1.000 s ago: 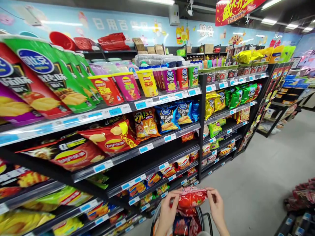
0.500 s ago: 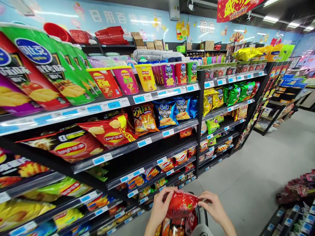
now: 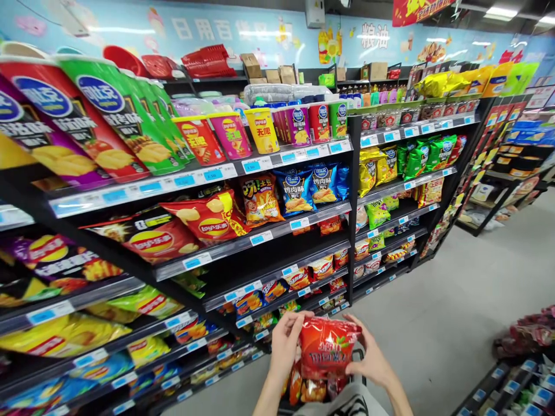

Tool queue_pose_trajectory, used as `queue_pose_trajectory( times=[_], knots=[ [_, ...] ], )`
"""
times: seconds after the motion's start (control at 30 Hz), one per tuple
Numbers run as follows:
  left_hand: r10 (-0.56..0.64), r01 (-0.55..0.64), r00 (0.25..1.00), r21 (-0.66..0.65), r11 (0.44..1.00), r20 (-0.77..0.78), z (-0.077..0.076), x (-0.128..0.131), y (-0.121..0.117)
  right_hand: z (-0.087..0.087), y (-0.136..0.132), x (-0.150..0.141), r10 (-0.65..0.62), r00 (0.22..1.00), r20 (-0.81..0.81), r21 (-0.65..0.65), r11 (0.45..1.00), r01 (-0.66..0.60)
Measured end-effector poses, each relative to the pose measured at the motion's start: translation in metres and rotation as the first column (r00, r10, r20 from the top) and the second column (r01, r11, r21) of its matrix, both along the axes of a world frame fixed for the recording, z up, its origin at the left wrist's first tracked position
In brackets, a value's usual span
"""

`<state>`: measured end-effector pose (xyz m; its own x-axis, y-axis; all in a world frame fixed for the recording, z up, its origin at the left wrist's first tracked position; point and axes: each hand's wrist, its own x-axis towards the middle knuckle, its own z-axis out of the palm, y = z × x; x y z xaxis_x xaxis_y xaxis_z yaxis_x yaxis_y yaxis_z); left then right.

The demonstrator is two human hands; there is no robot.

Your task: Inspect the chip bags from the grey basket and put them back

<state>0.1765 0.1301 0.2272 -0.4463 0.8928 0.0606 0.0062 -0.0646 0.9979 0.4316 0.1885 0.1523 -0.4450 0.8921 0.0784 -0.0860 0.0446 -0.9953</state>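
Note:
A shiny red snack bag (image 3: 328,346) is held up between my two hands, its printed side toward me and the lettering upside down. My left hand (image 3: 287,340) pinches the bag's upper left edge with thumb and fingers. On the other side my right hand (image 3: 367,353) grips the right edge, thumb low on the front and fingers behind the top corner. Below the bag, several more packaged snacks (image 3: 312,390) lie in a dark-rimmed container, mostly covered by the bag and my grey clothing.
Black shelving (image 3: 277,231) with chip bags and price tags runs along the left and ahead. Chip canisters (image 3: 113,110) line its upper shelf. Grey floor (image 3: 451,306) stretches to the right, with a low rack (image 3: 515,381) at the lower right.
The red bag has turned from lying tilted to facing me more fully. My right hand has shifted from pinching its corner to gripping its side. The view has swung slightly left.

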Motion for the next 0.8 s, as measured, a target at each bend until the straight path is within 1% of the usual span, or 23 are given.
queue_pose_trajectory(
  times=[0.07,0.17,0.2,0.23,0.3,0.37,0.43,0.5,0.57,0.6,0.67,0.73,0.8],
  knots=[
    [0.077,-0.075,0.991,-0.018,0.997,0.113,0.006,0.013,0.001,-0.007,-0.009,-0.003,0.106,0.991,-0.083,-0.104,0.988,-0.114],
    [0.178,-0.172,0.939,-0.048,0.984,0.293,0.018,0.035,0.004,-0.016,-0.024,-0.008,0.241,0.952,-0.191,-0.236,0.93,-0.283],
    [0.199,-0.193,0.919,-0.052,0.98,0.339,0.022,0.041,0.005,-0.018,-0.029,-0.008,0.256,0.944,-0.208,-0.258,0.917,-0.306],
    [0.211,-0.208,0.903,-0.05,0.977,0.375,0.027,0.047,0.006,-0.018,-0.033,-0.008,0.25,0.946,-0.207,-0.263,0.917,-0.3],
    [0.195,-0.202,0.891,-0.028,0.979,0.41,0.036,0.056,0.004,-0.015,-0.04,-0.007,0.197,0.963,-0.186,-0.241,0.941,-0.239],
    [0.148,-0.163,0.906,0.006,0.987,0.397,0.041,0.061,0.0,-0.006,-0.043,-0.004,0.139,0.967,-0.212,-0.214,0.959,-0.185],
    [0.09,-0.102,0.937,0.016,0.995,0.337,0.038,0.062,-0.008,0.008,-0.045,-0.002,0.084,0.956,-0.281,-0.215,0.965,-0.148],
    [0.017,-0.007,0.966,-0.039,0.999,0.256,0.028,0.059,-0.017,0.026,-0.045,-0.001,0.01,0.942,-0.335,-0.234,0.968,-0.093],
    [-0.04,0.067,0.976,-0.117,0.991,0.214,0.014,0.054,-0.026,0.046,-0.044,0.0,-0.037,0.933,-0.358,-0.254,0.965,-0.059],
    [-0.065,0.097,0.973,-0.137,0.986,0.219,0.008,0.053,-0.03,0.055,-0.044,-0.001,-0.04,0.93,-0.366,-0.261,0.963,-0.062],
    [-0.113,0.148,0.957,-0.111,0.983,0.267,0.001,0.052,-0.036,0.069,-0.043,-0.003,-0.061,0.918,-0.392,-0.301,0.951,-0.065],
    [-0.181,0.206,0.929,-0.045,0.977,0.322,0.0,0.053,-0.039,0.076,-0.042,-0.008,-0.14,0.904,-0.404,-0.377,0.926,-0.025],
    [-0.207,0.226,0.912,-0.011,0.974,0.354,0.004,0.056,-0.039,0.078,-0.042,-0.012,-0.214,0.895,-0.391,-0.446,0.895,0.019]
  ],
)
